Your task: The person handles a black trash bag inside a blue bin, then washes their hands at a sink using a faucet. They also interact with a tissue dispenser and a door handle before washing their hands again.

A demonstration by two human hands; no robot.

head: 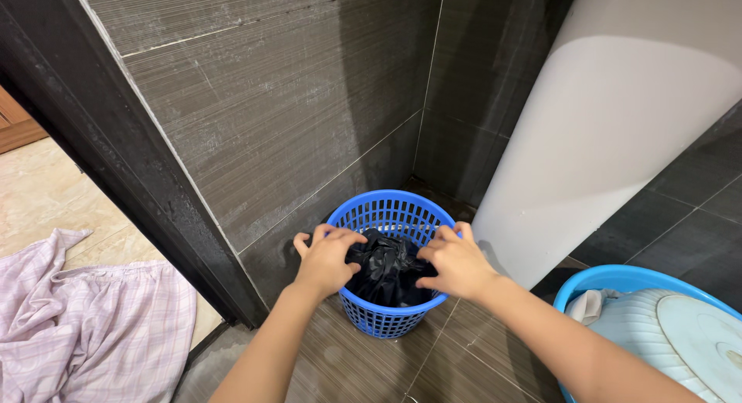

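Two hands at a blue basket [390, 314] in a tiled corner.
Left hand [325, 260] and right hand [457, 265], fingers curled, grip the black bag [386, 272] inside the upright, open-topped basket.

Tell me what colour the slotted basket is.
The basket is bright blue, seen best in the head view.

Basket [390, 217]: near rim and inside partly covered by the left hand [325, 260] and right hand [457, 264]; the lower part of the black bag [386, 272] is hidden within, its contents not to be told. Blue basin [618, 279]: cut off by the right and bottom edges, as is the white tub [680, 341] in it. Pink cloth [85, 326]: cut off at left and bottom; white pedestal [618, 125]: top out of frame.
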